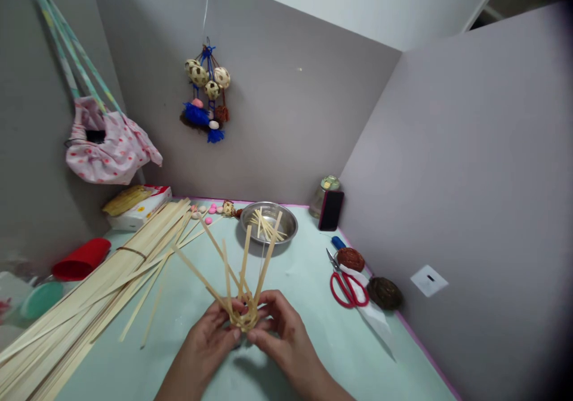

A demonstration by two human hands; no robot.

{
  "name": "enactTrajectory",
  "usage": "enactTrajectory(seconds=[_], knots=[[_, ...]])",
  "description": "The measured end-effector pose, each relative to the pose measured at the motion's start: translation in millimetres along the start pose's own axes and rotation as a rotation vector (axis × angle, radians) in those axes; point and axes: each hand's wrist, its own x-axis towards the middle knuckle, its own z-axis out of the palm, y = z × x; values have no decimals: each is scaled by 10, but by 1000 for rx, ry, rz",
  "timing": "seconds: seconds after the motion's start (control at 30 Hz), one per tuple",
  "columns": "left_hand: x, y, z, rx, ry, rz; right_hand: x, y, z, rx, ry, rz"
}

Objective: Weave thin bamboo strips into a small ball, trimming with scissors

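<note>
Between my two hands is a small woven bamboo ball, partly formed, with several long flat strips standing up and fanning out from it. My left hand grips its left side, thumb at the front near the bottom. On the right side, my right hand pinches it, with the thumb low and the fingers curled behind. The piece is held just above the pale green table, and a shadow lies below. Fingers partly hide the weave's sides.
A bundle of bamboo strips covers the left. Behind my hands stands a metal bowl holding short strips. At right lie red-handled scissors, brown yarn and a phone. Finished woven balls hang on the wall.
</note>
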Motion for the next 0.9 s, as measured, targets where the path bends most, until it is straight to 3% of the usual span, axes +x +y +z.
enactTrajectory(seconds=[0.3, 0.53, 0.8, 0.9], knots=[[61, -129, -41, 23, 84, 55, 45, -29, 23, 147, 11, 53], [62, -80, -53, 88, -40, 64, 41, 3, 28, 150, 1, 50], [-5, 131, -5, 102, 235, 61, 39, 24, -37, -37, 56, 33], [-26, 201, 26, 80, 267, 38, 25, -93, 19, 82, 55, 116]])
